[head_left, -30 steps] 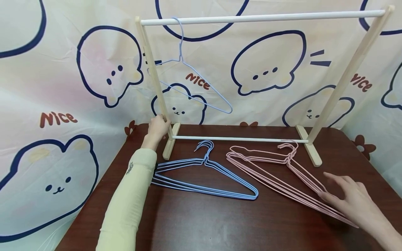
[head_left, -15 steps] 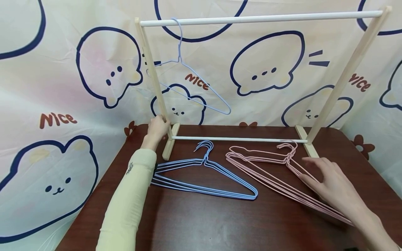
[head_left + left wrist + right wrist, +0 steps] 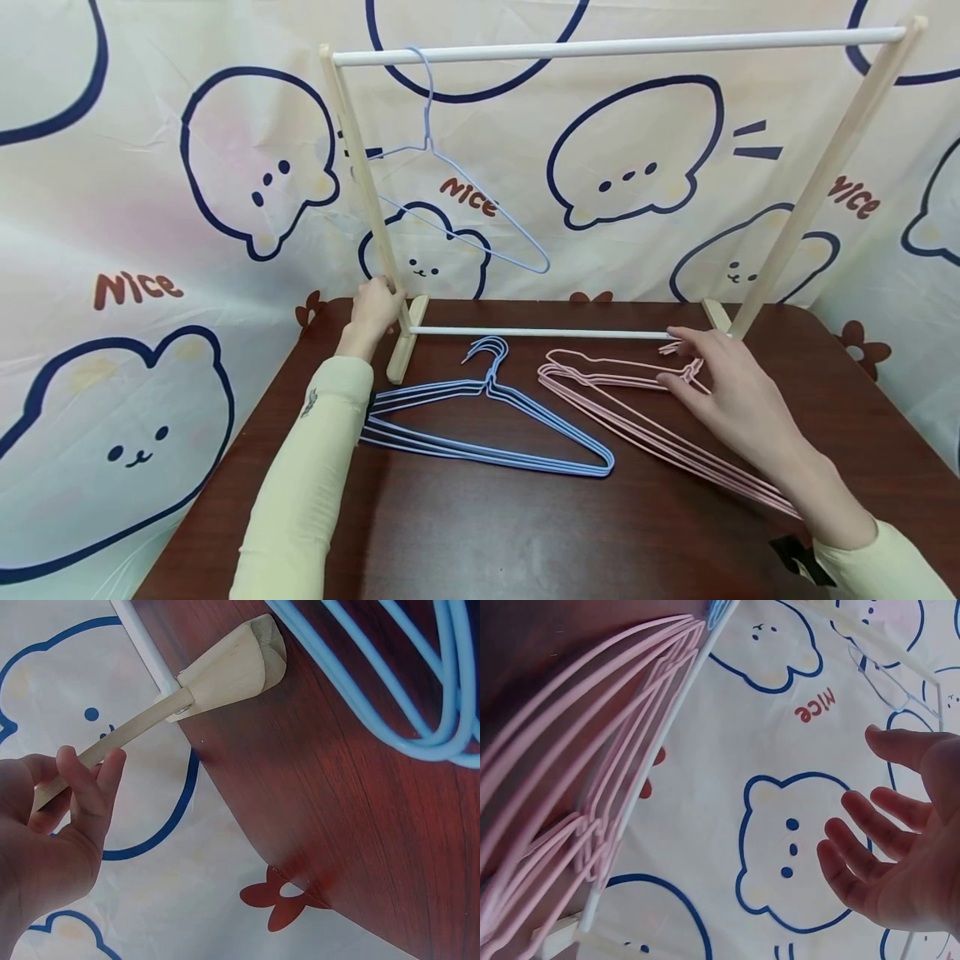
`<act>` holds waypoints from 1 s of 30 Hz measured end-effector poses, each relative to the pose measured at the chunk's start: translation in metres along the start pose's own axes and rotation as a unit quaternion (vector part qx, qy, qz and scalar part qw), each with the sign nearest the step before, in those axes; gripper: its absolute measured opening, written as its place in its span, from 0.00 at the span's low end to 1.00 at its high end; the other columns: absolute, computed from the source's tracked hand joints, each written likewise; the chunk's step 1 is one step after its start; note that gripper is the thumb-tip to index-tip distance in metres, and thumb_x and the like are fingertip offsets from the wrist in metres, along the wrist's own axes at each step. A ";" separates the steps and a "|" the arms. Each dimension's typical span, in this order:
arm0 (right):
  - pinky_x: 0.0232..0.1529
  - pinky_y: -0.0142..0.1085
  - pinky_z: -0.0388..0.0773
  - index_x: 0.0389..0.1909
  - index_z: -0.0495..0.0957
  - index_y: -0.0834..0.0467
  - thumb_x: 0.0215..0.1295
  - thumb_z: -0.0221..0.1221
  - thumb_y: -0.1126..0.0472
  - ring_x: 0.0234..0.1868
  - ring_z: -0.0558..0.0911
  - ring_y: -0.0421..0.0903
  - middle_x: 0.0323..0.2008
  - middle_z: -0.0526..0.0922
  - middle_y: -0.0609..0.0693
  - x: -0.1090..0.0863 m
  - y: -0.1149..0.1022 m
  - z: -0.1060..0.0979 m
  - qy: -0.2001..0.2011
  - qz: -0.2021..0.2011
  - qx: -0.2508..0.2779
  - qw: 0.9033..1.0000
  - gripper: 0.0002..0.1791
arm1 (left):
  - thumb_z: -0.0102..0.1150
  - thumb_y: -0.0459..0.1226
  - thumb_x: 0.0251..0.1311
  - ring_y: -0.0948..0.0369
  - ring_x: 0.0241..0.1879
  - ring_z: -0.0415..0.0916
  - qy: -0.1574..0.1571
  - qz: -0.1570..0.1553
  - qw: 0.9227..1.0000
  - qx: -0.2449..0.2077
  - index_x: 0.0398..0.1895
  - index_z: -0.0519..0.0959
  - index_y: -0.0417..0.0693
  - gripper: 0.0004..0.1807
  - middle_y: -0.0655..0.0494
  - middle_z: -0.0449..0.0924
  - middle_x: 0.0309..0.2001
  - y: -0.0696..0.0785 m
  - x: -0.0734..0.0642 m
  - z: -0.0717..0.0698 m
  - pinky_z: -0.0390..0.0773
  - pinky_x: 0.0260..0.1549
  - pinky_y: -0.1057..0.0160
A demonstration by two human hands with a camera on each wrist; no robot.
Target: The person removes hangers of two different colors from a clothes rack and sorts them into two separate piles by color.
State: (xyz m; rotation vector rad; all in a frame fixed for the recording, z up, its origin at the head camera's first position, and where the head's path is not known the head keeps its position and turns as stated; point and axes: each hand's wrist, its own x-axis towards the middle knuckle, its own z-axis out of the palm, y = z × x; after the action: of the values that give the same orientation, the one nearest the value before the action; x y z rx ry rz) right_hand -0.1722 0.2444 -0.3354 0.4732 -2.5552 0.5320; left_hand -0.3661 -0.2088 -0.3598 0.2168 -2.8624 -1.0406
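Observation:
My left hand [image 3: 373,307] grips the left wooden post [image 3: 365,179] of a small clothes rack, low down near its foot. In the left wrist view the fingers wrap round that post [image 3: 139,726]. My right hand [image 3: 738,400] hovers over the pile of pink wire hangers [image 3: 688,375], fingers spread near their hooks and partly covering them. The right wrist view shows this hand [image 3: 900,840] holding nothing, with the pink hangers [image 3: 592,825] off to one side. A single blue hanger [image 3: 427,125] hangs from the rack's white top rail [image 3: 600,47], near its left end.
Several blue wire hangers [image 3: 491,379] lie stacked on the dark wooden table [image 3: 480,533], left of the pink ones. Behind them runs the rack's lower white bar [image 3: 540,332]. A cartoon-printed cloth [image 3: 247,333] backs the table.
My right hand has moved left and forward, from the right end of the pink hangers to over their hooks. My left hand stays on the post.

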 end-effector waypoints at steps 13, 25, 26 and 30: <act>0.37 0.47 0.78 0.64 0.72 0.60 0.57 0.71 0.60 0.43 0.78 0.51 0.43 0.80 0.55 0.032 -0.021 0.008 0.028 -0.028 -0.005 0.999 0.33 | 0.43 0.42 0.72 0.61 0.13 0.74 -0.002 -0.002 1.000 -0.002 0.57 0.73 0.37 0.20 0.35 0.81 0.46 -0.001 0.000 0.000 0.77 0.14 0.65; 0.32 0.43 0.77 0.67 0.69 0.57 0.57 0.71 0.59 0.38 0.77 0.51 0.42 0.80 0.56 0.069 -0.040 0.025 0.084 -0.084 -0.004 0.993 0.37 | 0.44 0.41 0.71 0.60 0.13 0.74 0.000 -0.003 1.000 -0.004 0.57 0.73 0.36 0.20 0.34 0.81 0.46 -0.001 0.000 0.000 0.77 0.13 0.65; 0.30 0.42 0.77 0.68 0.69 0.57 0.57 0.72 0.58 0.38 0.77 0.51 0.43 0.80 0.56 0.073 -0.042 0.026 0.089 -0.086 -0.008 0.992 0.38 | 0.44 0.41 0.72 0.60 0.13 0.74 0.000 -0.002 1.000 -0.005 0.57 0.73 0.36 0.20 0.34 0.81 0.46 0.000 0.000 0.000 0.77 0.13 0.65; 0.28 0.39 0.74 0.69 0.67 0.55 0.57 0.72 0.55 0.35 0.76 0.50 0.45 0.80 0.56 0.088 -0.051 0.030 0.090 -0.088 -0.002 0.992 0.39 | 0.43 0.41 0.72 0.59 0.14 0.76 -0.003 0.000 1.000 -0.006 0.58 0.72 0.36 0.21 0.34 0.80 0.47 -0.001 0.000 0.000 0.78 0.14 0.65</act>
State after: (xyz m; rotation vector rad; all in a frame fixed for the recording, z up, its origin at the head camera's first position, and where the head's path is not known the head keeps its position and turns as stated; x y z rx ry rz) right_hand -0.2351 0.1661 -0.2995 0.6141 -2.3154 0.4813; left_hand -0.3661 -0.2101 -0.3602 0.2131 -2.8620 -1.0591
